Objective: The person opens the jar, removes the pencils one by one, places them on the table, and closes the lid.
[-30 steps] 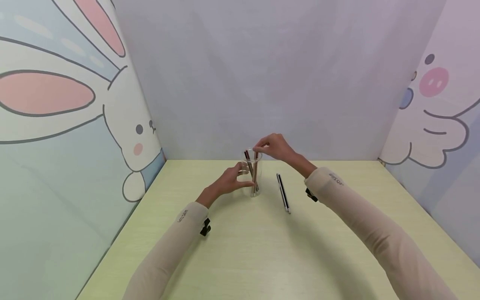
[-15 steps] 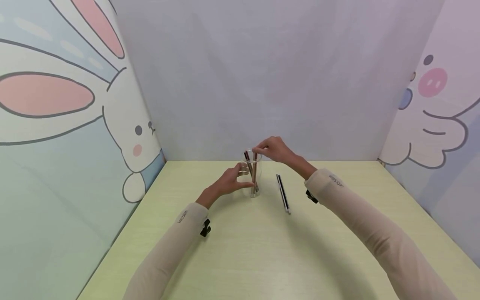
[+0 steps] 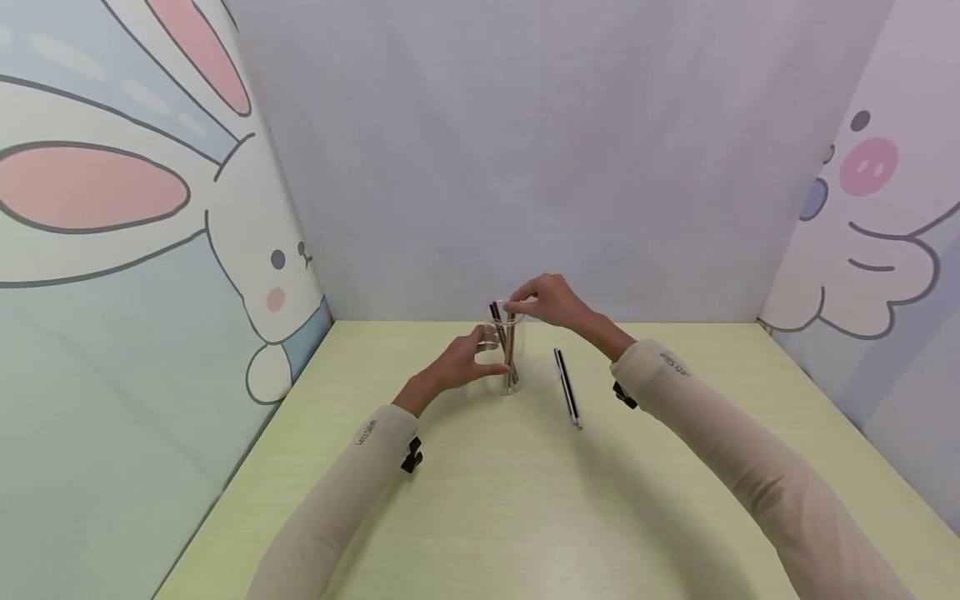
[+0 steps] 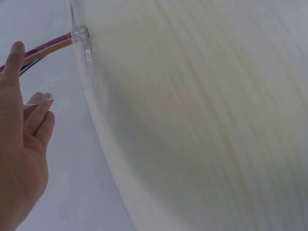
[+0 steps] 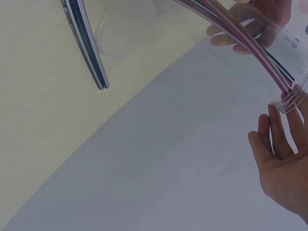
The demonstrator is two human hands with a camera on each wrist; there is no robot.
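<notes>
1 clear cup [image 3: 521, 348] nr the far edge of 1 table [image 3: 465, 500], w/ min. 3 pencils [image 3: 510, 343] in it, exact no. unclear! 2 loose pencils [image 3: 567, 387] out on top. 2 hands in: left hand [image 3: 459, 363], right hand [image 3: 553, 300]. 2 sleeves [image 3: 337, 492], 2 blk. straps [image 3: 412, 456], 2 cartoon animals [image 3: 247, 250].

The table [image 3: 465, 500] is pale yellow-green with faint wood grain. Toward its far side a clear cup [image 3: 521, 350] stands upright; just to the right, two dark pencils [image 3: 567, 388] lie side by side, near ends slanting rightward.
</notes>
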